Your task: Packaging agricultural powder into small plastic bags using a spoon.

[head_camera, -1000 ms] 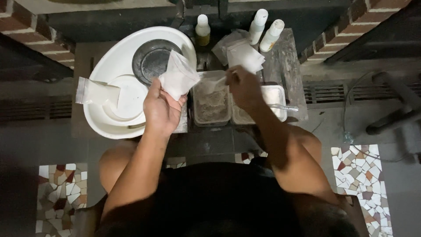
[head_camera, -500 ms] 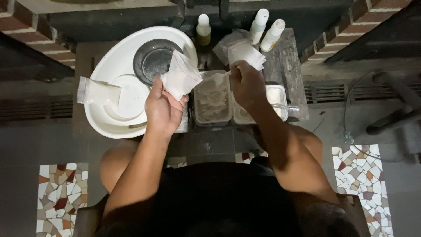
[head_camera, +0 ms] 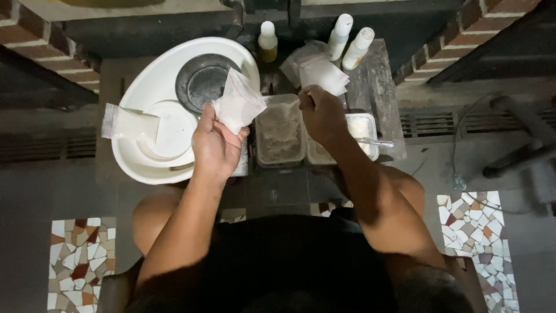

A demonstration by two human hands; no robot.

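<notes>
1. Left hand (head_camera: 215, 145): clamped on a small clear bag (head_camera: 238, 105), held above the white basin (head_camera: 145, 168).
2. Right hand (head_camera: 319, 113): fist closed over the tub of brown powder (head_camera: 280, 130); contents of the fist cannot be told.
3. Risk: the bag tilts and powder spills onto the worktop (head_camera: 382, 75).

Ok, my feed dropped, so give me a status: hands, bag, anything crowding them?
Left hand holds small clear bag. Right hand closed above tub of brownish powder, contents unclear. White basin close on left.
</notes>
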